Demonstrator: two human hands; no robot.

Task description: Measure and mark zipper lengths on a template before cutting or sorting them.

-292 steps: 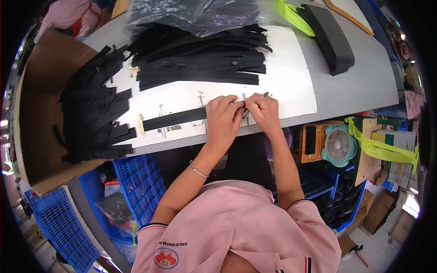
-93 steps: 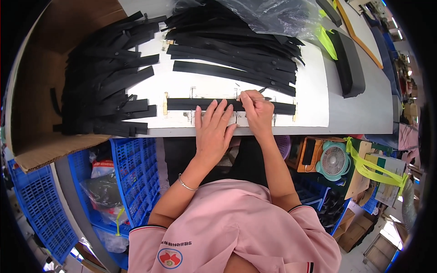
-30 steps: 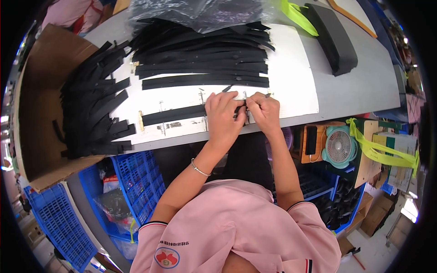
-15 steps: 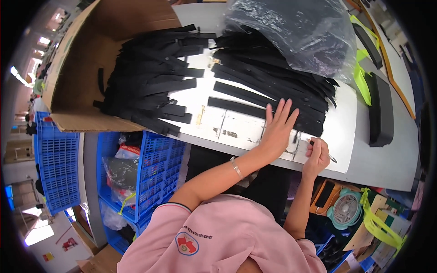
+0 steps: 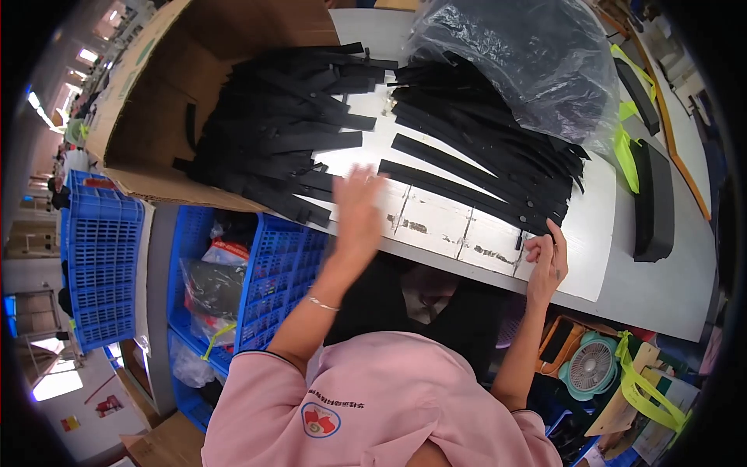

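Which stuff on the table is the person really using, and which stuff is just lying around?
In use:
- left hand, blurred, open over the white board
- right hand, at the end of a black strap
- pile of black straps by the cardboard box

Lying about:
- plastic bag
- blue crates
- small fan
- long black pad

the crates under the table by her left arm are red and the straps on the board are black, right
Not quite. The head view shows the crates under the table by the left hand are blue, not red. The straps on the board are black.
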